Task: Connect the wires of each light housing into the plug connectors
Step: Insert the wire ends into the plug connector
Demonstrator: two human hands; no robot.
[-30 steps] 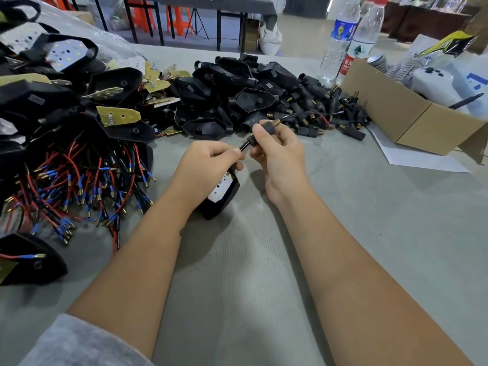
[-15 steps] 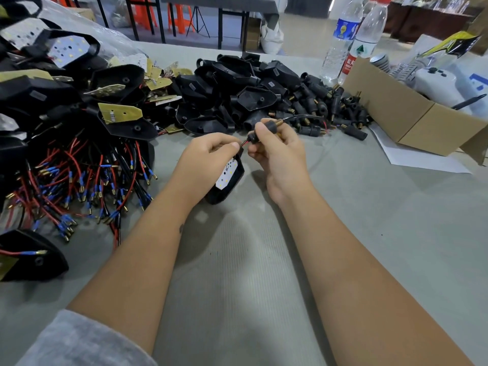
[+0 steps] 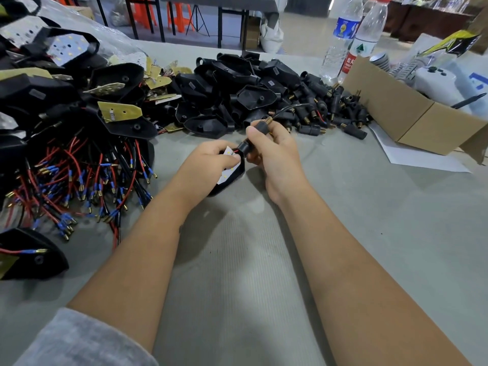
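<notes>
Left hand (image 3: 208, 161) curled round the light housing (image 3: 229, 173) just above the table (image 3: 369, 220); right hand (image 3: 274, 151) pinches the plug connector (image 3: 253, 138) — wires (image 3: 233, 152) apparently entering it, partly hidden.

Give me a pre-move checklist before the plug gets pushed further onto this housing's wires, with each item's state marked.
1. Right hand grips the plug connector: ok.
2. Left hand holds the light housing: ok.
3. Red wire runs from housing to plug mouth: ok.
4. Second wire in the plug: cannot tell, fingers cover it.
5. Wires fully seated: cannot tell.
6. Loose plug pile apart from both hands: ok.
</notes>
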